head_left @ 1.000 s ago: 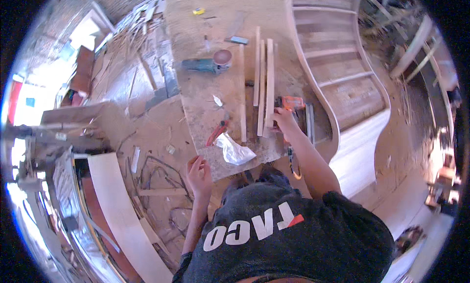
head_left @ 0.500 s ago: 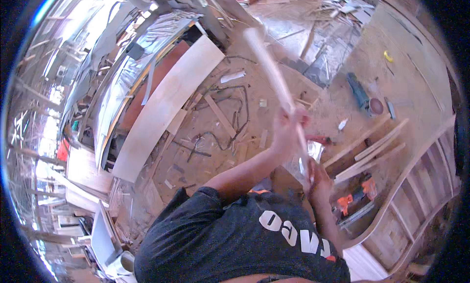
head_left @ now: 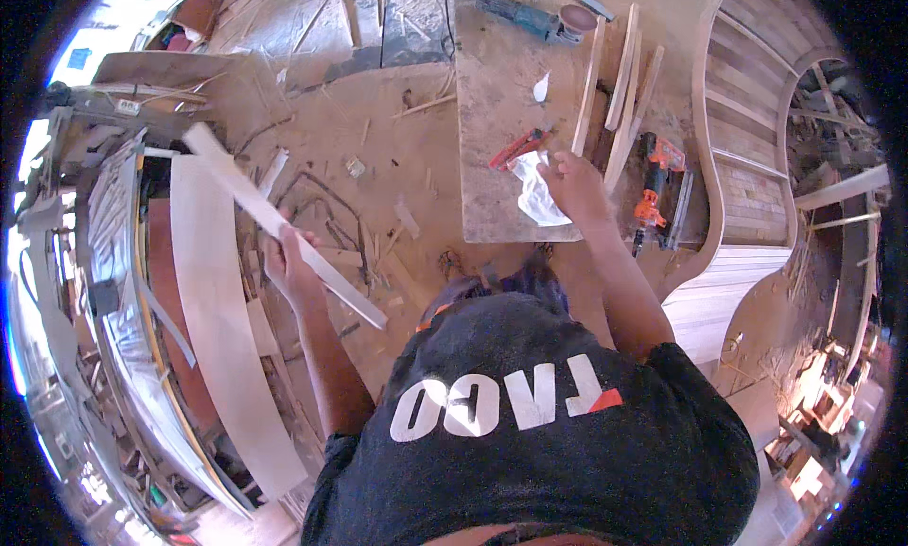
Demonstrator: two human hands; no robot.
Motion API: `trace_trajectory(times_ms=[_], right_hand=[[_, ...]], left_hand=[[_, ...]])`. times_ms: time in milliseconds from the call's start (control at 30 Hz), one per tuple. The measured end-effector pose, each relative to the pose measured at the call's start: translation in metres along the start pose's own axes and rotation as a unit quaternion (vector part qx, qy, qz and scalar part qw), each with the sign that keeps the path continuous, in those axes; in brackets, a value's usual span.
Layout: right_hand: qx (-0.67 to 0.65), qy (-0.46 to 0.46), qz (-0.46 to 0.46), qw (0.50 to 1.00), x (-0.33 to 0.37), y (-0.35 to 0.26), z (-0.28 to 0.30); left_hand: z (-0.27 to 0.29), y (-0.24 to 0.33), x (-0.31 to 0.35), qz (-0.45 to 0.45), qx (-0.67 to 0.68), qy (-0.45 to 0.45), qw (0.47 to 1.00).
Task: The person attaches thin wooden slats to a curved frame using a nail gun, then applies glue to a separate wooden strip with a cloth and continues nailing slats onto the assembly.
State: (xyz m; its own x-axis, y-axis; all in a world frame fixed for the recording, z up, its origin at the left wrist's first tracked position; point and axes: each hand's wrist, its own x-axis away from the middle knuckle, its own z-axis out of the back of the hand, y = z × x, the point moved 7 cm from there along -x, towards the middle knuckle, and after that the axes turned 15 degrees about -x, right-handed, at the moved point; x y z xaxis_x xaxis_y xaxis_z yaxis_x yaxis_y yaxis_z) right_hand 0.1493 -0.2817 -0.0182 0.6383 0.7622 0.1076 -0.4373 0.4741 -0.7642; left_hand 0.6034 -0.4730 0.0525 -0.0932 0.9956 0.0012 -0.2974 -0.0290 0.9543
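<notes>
Pale wooden strip (head_left: 253,202), gripped in the left hand (head_left: 295,272) leftward of the desk (head_left: 490,210), long axis upper-left to lower-right; right hand (head_left: 581,192) half-curled beside crumpled white wrapping (head_left: 539,200), contact or hold unclear.

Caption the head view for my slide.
Left hand grips a wooden strip; right hand is near crumpled white plastic on the table.

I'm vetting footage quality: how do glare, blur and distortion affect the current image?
Head view: glare washes out the upper left; head view: a bright light patch falls on the dark shirt; head view: the pale wood strip in the left hand looks soft at its far end; head view: fisheye distortion bends edges toward the black rim.
</notes>
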Motion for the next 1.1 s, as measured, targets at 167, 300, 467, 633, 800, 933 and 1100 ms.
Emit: trace_trajectory(times_ms=[167, 300, 467, 633, 800, 933, 1100], right_hand=[[0.153, 0.0, -0.135, 0.979, 0.014, 0.004, -0.055], [0.074, 0.05, -0.174, 0.981, 0.021, 0.032, -0.071], [-0.372, 0.204, -0.085, 0.901, 0.044, 0.038, -0.035], [-0.586, 0.084, -0.146, 0.793, 0.055, -0.019, -0.007], [-0.648, 0.069, -0.148, 0.743, 0.087, -0.063, 0.027], [-0.611, 0.106, -0.132, 0.773, 0.113, -0.091, 0.069], [-0.545, 0.067, -0.141, 0.824, 0.12, -0.1, 0.091]], left_hand=[[-0.015, -0.037, -0.012, 0.011, -0.054, -0.21, 0.976], [-0.051, -0.059, -0.009, 0.106, 0.095, -0.301, 0.943], [-0.093, -0.041, -0.013, 0.023, -0.02, -0.385, 0.923], [-0.128, -0.035, -0.005, -0.046, -0.146, -0.431, 0.889], [-0.166, -0.008, 0.009, -0.197, -0.152, -0.446, 0.859], [-0.186, 0.017, 0.025, -0.259, -0.187, -0.481, 0.816], [-0.207, 0.014, 0.023, -0.275, -0.208, -0.505, 0.792]])
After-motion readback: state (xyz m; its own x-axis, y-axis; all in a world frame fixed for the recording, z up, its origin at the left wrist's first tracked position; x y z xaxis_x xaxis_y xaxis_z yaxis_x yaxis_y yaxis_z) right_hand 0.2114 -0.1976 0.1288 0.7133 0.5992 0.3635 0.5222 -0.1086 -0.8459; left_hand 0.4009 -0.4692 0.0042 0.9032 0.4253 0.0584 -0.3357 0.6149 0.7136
